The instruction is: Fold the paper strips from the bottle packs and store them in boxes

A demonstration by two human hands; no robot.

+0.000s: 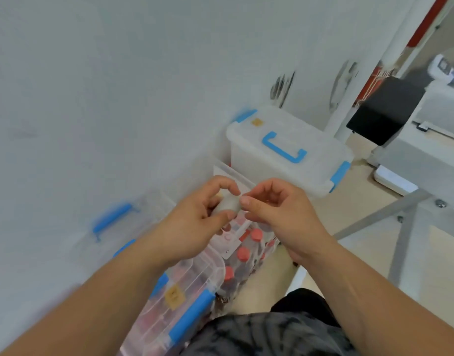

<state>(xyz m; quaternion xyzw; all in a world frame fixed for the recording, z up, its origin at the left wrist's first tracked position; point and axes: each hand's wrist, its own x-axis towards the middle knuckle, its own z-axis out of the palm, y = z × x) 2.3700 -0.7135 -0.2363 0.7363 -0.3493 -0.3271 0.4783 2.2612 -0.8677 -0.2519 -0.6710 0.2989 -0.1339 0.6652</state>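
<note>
My left hand [195,222] grips a small pale folded paper strip [227,205] between thumb and fingers. My right hand [277,211] pinches the strip's right end with thumb and forefinger. Both hands hover above an open clear box [244,242] holding several bottles with red caps [242,253]. The frame is blurred, so the strip's folds are hard to make out.
A closed clear box with a blue handle [285,147] stands behind. Another lidded clear box with blue latches [185,299] sits near my lap, and a clear lid with a blue handle [113,219] lies left. A grey metal table frame [405,227] stands at right.
</note>
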